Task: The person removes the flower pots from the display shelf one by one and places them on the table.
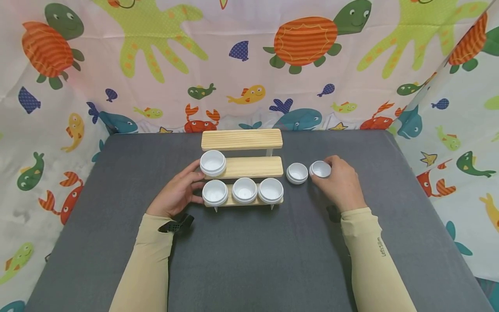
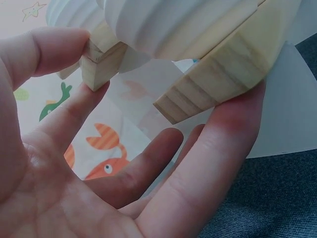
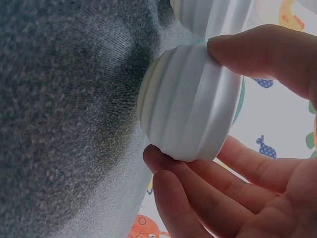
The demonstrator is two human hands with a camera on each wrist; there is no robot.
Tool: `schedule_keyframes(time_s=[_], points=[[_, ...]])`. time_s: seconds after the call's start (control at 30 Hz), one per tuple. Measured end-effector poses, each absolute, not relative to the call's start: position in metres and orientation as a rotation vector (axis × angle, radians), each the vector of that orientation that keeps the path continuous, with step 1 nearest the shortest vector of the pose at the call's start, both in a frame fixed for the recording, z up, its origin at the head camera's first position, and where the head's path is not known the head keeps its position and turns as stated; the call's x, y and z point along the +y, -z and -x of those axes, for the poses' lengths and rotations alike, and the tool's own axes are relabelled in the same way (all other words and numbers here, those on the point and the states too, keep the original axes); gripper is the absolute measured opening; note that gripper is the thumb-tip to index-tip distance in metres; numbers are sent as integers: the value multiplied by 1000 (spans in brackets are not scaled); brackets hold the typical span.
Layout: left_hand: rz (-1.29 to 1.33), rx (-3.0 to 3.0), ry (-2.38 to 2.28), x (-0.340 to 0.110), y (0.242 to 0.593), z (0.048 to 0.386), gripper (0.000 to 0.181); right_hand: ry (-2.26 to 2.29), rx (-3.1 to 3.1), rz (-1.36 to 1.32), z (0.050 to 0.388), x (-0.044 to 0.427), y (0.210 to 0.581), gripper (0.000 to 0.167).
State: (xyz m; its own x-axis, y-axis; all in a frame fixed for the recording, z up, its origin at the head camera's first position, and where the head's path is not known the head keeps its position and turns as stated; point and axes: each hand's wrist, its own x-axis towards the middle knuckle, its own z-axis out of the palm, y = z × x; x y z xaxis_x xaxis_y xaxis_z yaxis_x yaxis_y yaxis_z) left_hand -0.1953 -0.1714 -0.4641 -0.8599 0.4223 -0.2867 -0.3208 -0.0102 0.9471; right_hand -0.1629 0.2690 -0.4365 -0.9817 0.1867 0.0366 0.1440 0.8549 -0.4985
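I had a small round white ribbed bowl [image 1: 320, 169] pinched in my right hand [image 1: 342, 184].
I think I was partway through putting bowls on the pale wooden three-step stand [image 1: 241, 139]. My guess was that the next move needed a small lift, then a trip left to the bare part of the middle board [image 1: 255, 167]. My left hand [image 1: 174, 190] gripped the stand's left end, so my hands were well apart, one on each side. The pinched bowl was low by the grey cloth-covered tabletop [image 1: 249, 260]; I could not tell if it touched. A second small white bowl [image 1: 297, 173] sat just beside it, nearer the stand. Three round white bowls [image 1: 244, 190] stood along the front board [image 1: 231, 202], and one more white bowl [image 1: 212, 162] stood at the middle board's left end.
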Motion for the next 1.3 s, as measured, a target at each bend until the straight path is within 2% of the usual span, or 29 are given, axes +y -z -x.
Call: schedule_keyframes(time_s=[1.3], points=[[-118, 1751, -1926, -173, 465, 196, 65, -753, -2986, 291, 164, 269, 440, 61]])
